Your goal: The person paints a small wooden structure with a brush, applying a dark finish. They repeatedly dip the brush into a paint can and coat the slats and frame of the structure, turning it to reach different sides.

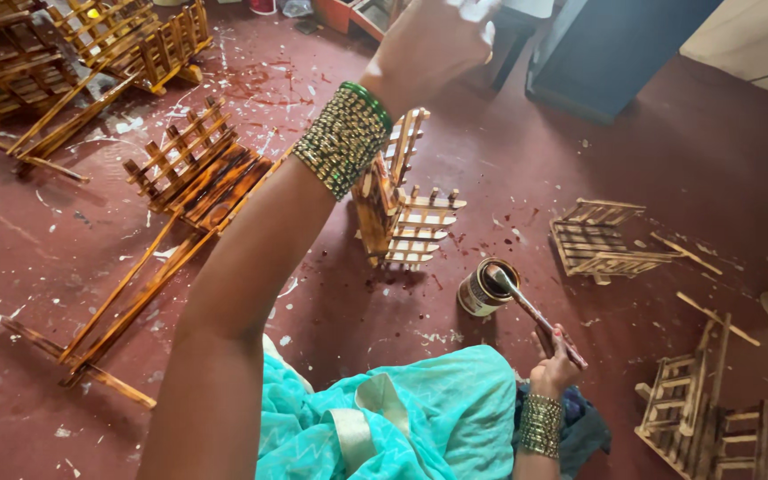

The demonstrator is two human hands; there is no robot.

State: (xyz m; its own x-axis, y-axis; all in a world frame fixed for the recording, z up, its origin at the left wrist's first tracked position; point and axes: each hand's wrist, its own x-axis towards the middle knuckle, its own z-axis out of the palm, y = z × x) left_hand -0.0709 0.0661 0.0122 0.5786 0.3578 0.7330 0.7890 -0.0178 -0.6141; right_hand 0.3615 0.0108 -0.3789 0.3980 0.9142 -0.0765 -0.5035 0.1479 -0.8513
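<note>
My right hand [555,360], low at the right with a stack of bangles on the wrist, grips a thin brush [531,307]. The brush tip rests in a small open tin [482,289] of dark liquid on the red floor. My left arm is raised across the middle of the view, with green and gold bangles [344,138] on the wrist. My left hand [424,44] is blurred at the top edge above a small slatted wooden stand [402,209]; something pale shows at its fingers, and I cannot tell whether it holds it.
Folding wooden stands lie at the left [193,169] and top left [73,53]. Two more small slatted pieces sit at the right [602,240] and bottom right [704,409]. A blue cabinet [615,44] stands at the back. Turquoise cloth [402,418] covers my lap.
</note>
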